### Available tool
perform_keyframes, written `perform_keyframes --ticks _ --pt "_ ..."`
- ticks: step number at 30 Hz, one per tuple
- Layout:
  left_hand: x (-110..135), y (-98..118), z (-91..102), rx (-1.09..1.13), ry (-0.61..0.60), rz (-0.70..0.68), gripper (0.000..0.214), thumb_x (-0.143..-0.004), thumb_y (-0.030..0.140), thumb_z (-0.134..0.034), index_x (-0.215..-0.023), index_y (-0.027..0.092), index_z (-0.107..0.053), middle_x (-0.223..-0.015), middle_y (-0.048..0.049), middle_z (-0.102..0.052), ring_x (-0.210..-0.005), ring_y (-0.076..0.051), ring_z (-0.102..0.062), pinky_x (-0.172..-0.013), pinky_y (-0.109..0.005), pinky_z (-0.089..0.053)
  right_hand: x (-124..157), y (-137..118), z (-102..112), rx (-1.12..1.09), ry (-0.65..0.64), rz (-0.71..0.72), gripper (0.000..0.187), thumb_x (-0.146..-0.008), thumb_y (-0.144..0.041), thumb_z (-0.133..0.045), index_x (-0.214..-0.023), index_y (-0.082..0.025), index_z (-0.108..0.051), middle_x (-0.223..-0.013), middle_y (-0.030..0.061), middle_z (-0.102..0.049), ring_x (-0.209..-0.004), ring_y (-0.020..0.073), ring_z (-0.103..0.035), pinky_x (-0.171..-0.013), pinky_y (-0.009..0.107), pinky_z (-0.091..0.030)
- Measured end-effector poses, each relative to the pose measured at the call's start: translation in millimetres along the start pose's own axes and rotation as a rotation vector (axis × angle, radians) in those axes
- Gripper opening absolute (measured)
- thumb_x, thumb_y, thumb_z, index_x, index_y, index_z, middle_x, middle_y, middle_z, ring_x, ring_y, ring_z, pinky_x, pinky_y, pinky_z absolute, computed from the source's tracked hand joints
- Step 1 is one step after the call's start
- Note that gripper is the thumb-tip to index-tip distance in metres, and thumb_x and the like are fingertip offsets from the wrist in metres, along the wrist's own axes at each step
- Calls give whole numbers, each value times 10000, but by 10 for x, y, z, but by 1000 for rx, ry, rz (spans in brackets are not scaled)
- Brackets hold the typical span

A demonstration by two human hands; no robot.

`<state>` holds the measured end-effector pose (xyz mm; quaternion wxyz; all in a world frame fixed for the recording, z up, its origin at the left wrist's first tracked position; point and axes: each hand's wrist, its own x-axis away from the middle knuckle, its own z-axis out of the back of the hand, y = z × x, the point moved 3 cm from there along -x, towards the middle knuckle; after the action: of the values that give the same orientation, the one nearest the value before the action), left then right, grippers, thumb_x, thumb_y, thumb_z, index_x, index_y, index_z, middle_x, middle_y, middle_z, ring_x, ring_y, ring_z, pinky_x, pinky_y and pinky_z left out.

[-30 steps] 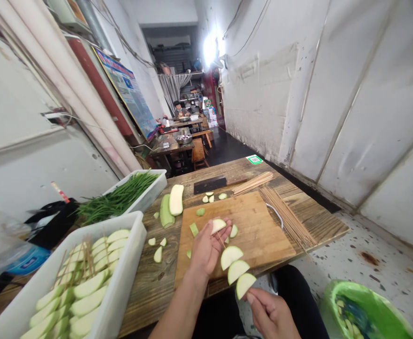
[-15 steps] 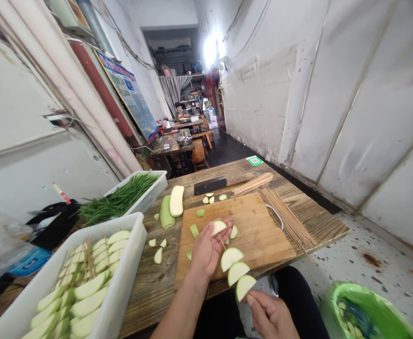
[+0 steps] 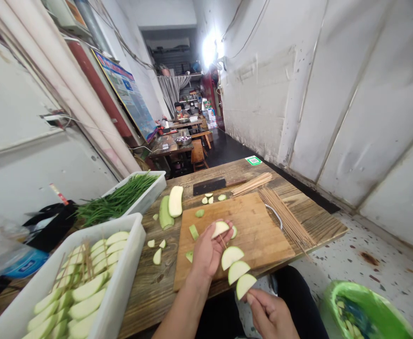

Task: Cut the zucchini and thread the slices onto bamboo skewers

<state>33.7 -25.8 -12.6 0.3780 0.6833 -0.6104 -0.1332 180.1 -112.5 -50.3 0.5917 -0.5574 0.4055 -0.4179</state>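
Observation:
Above the cutting board, my left hand is closed around a pale half-round zucchini slice. My right hand, at the table's front edge, pinches the lower end of a bamboo skewer. Three half-round zucchini slices are threaded along it, spaced apart. The skewer's upper end meets the slice in my left hand; whether it has pierced through, I cannot tell. Small green zucchini offcuts lie on the board's left side. Another slice shows just behind my left fingers.
A white tub of skewered slices stands at left, with a tray of green chives behind. Two peeled zucchini pieces, a cleaver and bamboo skewers lie around the board. A green-lined bin sits lower right. A person is farther back.
The hands, the skewer and its slices hold almost the same position. The whole view has shifted very slightly.

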Motion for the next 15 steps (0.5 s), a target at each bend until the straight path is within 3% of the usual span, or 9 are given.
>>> perform_keyframes --ticks 7,15 --pt "12 -9 -46 -66 8 -93 151 -815 204 -559 -889 84 -613 -919 -150 -684 -869 -222 -663 -840 -369 -515 -11 -8 6 41 24 29 451 -866 -546 -390 -626 -178 -494 -482 -73 -219 -413 77 -213 -371 213 -164" --pt "39 -69 -63 -57 27 -104 137 -803 199 -573 -855 84 -628 -882 -141 -688 -866 -216 -663 -840 -349 -509 -17 -10 19 75 14 54 428 -886 -507 -373 -650 -173 -499 -502 -71 -224 -426 83 -218 -387 218 -182"
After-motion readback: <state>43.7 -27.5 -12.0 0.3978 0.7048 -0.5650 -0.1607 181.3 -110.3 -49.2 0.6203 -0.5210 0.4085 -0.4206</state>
